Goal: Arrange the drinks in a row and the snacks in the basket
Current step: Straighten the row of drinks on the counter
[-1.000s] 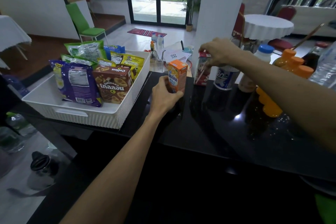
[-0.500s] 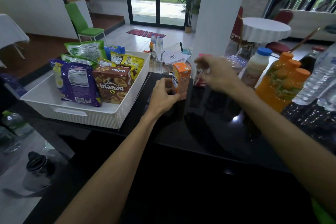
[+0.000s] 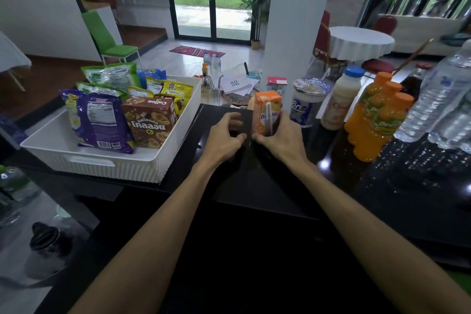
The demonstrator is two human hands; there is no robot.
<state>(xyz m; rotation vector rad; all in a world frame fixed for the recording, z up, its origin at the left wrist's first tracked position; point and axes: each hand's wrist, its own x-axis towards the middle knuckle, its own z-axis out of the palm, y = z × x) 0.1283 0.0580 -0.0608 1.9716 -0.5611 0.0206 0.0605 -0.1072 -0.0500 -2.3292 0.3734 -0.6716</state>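
A small orange juice carton (image 3: 267,112) stands upright on the black counter (image 3: 254,186), its straw side facing me. My right hand (image 3: 281,141) grips its lower right part. My left hand (image 3: 224,139) hovers just left of the carton, fingers loosely curled and holding nothing. To the right stand a red-and-white carton (image 3: 276,83), a foil-lidded cup (image 3: 307,106), a white bottle with a blue cap (image 3: 341,100), orange juice bottles (image 3: 374,122) and water bottles (image 3: 441,102). The white basket (image 3: 114,167) at left holds a purple bag (image 3: 99,121), a brown biscuit box (image 3: 150,121) and several other packets.
A dark bottle with a red cap (image 3: 416,83) stands behind the orange juice bottles. Beyond the counter's far edge lies a lower table with papers (image 3: 238,84) and small bottles. A white pillar (image 3: 295,20) rises behind the drinks. A dark flask (image 3: 48,242) sits low at left.
My right hand left the red-and-white carton and came back to grip the orange carton. My left hand let go of that carton, which now shows its straw side.
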